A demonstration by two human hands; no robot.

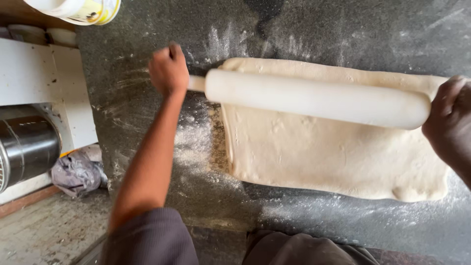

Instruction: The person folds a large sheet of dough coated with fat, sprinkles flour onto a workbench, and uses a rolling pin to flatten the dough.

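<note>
Rolling under way on dark floured worktop [343,29]. Dough sheet [324,157] already flattened into broad rough rectangle, lying mid-worktop; edges uneven, near right corner thicker, so judged partly done, more thinning and evening left. White rolling pin [319,100] lies across far part of sheet. Left hand [168,68] grip closed on pin handle; right hand [449,120] grip wrapped round other end.

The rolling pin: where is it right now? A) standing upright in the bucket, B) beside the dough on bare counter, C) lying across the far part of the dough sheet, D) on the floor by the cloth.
C: the white rolling pin lies across the far part of the flat dough sheet, with the left hand and right hand at its two ends.
</note>
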